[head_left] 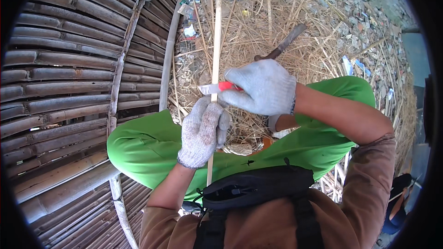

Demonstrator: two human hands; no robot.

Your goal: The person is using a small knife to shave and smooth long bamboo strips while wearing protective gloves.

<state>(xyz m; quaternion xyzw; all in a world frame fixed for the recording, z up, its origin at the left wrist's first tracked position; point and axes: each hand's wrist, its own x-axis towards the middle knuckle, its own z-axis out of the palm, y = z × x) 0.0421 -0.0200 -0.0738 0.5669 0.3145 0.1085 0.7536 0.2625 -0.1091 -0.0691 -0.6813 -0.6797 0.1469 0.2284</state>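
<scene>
A long pale bamboo strip (217, 41) runs upright through the middle of the head view, away from my lap. My gloved left hand (203, 129) is closed round its lower part, and the strip's near end shows below the glove. In my gloved right hand (263, 87) is a knife (210, 89) with a red handle. Its short, wide blade lies across the strip just above my left fingers, pointing left. The right fingers wrap most of the handle. Just beyond the right hand, a dark machete-like tool (286, 41) lies on the straw, partly hidden by the glove.
A slatted bamboo wall (69, 71) stands close on my left. Straw and shavings (318, 55) cover the ground ahead, with litter (189, 31) among them. My knees in green trousers (143, 145) flank the work. A black waist bag (258, 186) sits at my lap.
</scene>
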